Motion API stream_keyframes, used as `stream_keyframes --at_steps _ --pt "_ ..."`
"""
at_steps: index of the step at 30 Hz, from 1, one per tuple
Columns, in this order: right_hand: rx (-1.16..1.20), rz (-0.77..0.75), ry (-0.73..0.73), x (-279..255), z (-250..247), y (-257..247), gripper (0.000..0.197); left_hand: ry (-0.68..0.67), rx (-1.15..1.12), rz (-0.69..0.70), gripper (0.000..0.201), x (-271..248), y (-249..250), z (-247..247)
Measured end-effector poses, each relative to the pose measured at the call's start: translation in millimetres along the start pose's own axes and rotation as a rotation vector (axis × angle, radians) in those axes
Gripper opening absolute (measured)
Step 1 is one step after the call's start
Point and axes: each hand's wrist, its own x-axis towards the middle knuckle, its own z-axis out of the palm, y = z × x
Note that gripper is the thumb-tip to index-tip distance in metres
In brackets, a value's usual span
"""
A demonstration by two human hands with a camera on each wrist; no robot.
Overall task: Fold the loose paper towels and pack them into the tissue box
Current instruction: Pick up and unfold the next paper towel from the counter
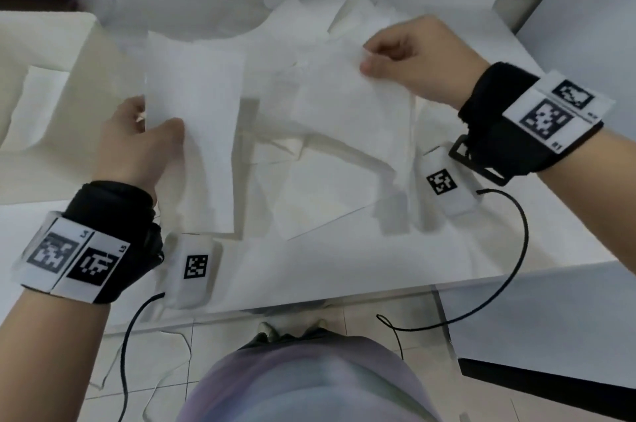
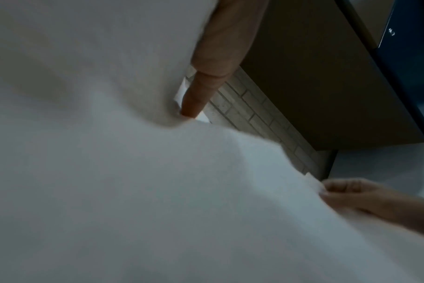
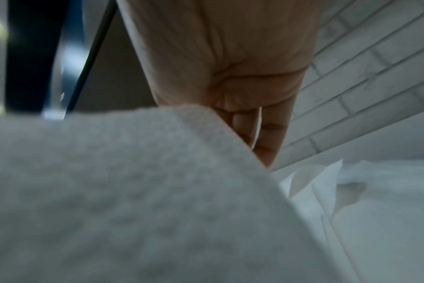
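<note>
A white paper towel (image 1: 196, 105) hangs in the air between my two hands, sagging in the middle. My left hand (image 1: 155, 122) pinches its left edge, thumb on top. My right hand (image 1: 370, 58) pinches its far right corner between thumb and curled fingers. The left wrist view shows the same towel (image 2: 133, 191) running from my left finger (image 2: 206, 76) across to my right hand (image 2: 339, 191). In the right wrist view the towel (image 3: 109, 191) fills the foreground below my right hand (image 3: 254, 114). An open cream tissue box (image 1: 86, 43) stands at the left with a folded towel (image 1: 38, 94) inside.
Several loose towels (image 1: 327, 187) lie overlapping on the white table (image 1: 344, 266) under and beyond my hands, and the pile (image 3: 375, 210) shows in the right wrist view. Black cables (image 1: 516, 249) hang from both wrists over the table's front edge. A brick-patterned wall stands behind.
</note>
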Motion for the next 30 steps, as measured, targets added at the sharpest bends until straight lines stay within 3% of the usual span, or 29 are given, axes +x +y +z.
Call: stream_keyframes --at_steps 2,5,8,10,15,18,22,30 --pt "0.211 0.005 0.093 0 -11 2 0.008 -0.001 0.008 0.032 0.064 -2 2 3" --pt "0.428 0.028 0.196 0 -20 1 0.016 -0.04 0.036 0.115 0.078 -2 7 7" --pt "0.656 0.063 0.253 -1 -21 -6 0.016 -0.087 0.062 0.22 0.075 -3 15 14" --pt "0.771 0.08 0.262 -1 -18 -10 0.018 -0.112 0.02 0.204 0.065 -6 23 23" --pt "0.784 0.171 0.258 5 3 -27 0.029 -0.223 -0.142 0.22 0.027 -19 54 42" --pt "0.818 0.194 0.256 10 16 -32 0.033 -0.247 -0.204 0.26 0.034 -24 61 54" --pt "0.838 0.18 0.221 11 27 -39 0.033 -0.183 -0.239 0.315 0.042 -23 61 61" --pt "0.867 0.133 0.321 17 22 -40 0.031 -0.072 -0.287 0.198 0.033 -2 44 48"
